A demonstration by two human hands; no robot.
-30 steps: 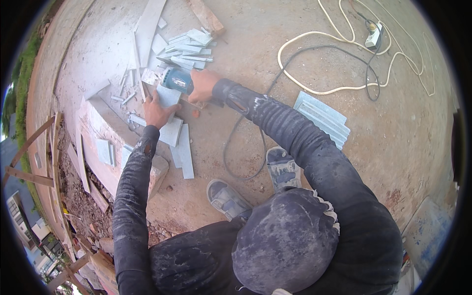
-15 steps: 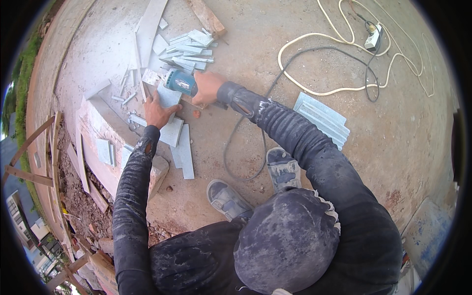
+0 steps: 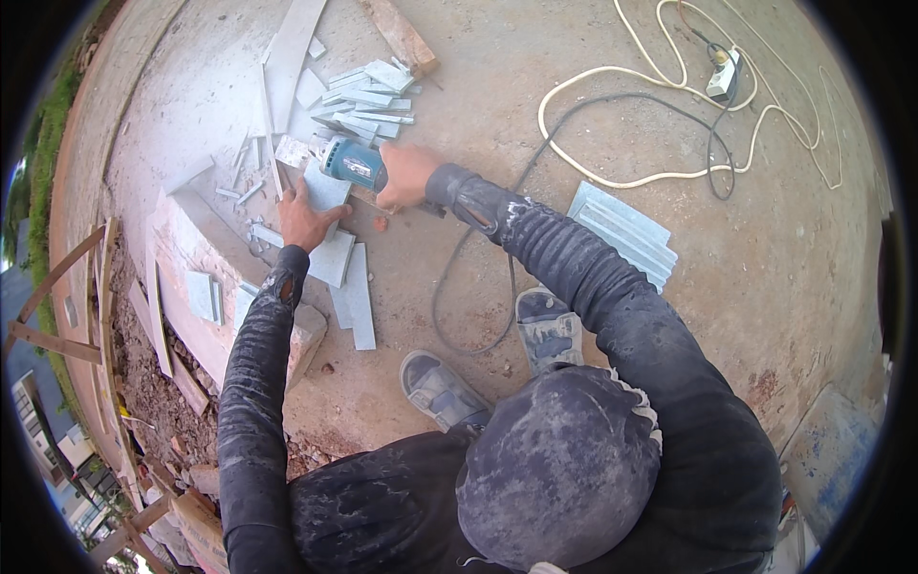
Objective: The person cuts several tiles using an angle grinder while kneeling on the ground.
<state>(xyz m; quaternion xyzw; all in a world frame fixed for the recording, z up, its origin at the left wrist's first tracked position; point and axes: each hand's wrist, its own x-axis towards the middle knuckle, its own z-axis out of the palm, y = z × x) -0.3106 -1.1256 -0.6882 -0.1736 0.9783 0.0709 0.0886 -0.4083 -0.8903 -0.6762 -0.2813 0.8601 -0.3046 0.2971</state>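
Note:
My right hand point(image 3: 409, 175) is closed around the back end of a teal angle grinder point(image 3: 354, 163). The grinder's head points left, over a pale blue-grey stone tile point(image 3: 326, 188); its disc cannot be made out. My left hand point(image 3: 304, 218) holds that tile at its near side, thumb and fingers spread along it. Beneath and nearer to me lie more tiles, one a long piece point(image 3: 357, 301) resting on the ground. Just beyond the grinder is a heap of narrow cut strips point(image 3: 368, 100).
A dusty stone block point(image 3: 311, 335) stands left, with small tiles point(image 3: 202, 295) on it. Stacked tiles point(image 3: 622, 230) lie to the right. Cream cable point(image 3: 545, 105) and black cord loop over the ground near a white power strip point(image 3: 724, 75). A wooden board point(image 3: 397, 33) lies far ahead.
The grinder and my right hand have shifted very slightly to the right. My left hand stays on the tile.

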